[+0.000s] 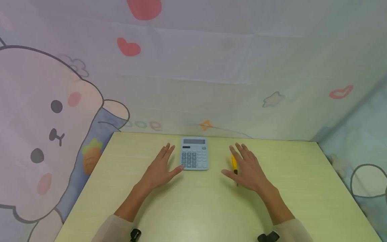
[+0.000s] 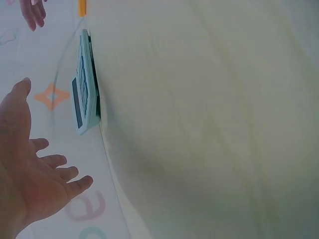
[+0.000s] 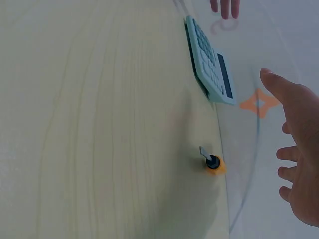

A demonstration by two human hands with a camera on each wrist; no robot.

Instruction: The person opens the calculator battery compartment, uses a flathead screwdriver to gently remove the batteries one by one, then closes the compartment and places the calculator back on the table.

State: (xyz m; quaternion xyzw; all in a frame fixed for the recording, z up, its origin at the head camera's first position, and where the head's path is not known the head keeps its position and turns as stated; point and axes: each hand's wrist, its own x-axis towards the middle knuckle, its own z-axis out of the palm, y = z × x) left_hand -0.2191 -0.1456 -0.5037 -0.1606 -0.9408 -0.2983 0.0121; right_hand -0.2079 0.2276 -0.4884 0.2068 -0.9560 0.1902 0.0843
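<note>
A light blue calculator (image 1: 195,161) lies on the table near its back edge, display at the far end. Just left of it my left hand (image 1: 158,171) hovers with fingers spread, its thumb tip overlapping the calculator's lower left corner in the head view. My right hand (image 1: 249,169) is held to the right, fingers also extended and holding nothing. Partly hidden beneath that hand lies a screwdriver (image 1: 234,162) with a yellow handle and black collar. The right wrist view shows the screwdriver's flat metal blade (image 3: 203,152) pointing towards the table's front, apart from the hand.
The pale yellow-green table (image 1: 193,208) ends at a printed cloth backdrop (image 1: 193,67) with hearts and a cartoon animal. Dark bands (image 1: 268,237) sit at both wrists. More printed cloth (image 1: 372,148) hangs to the table's right.
</note>
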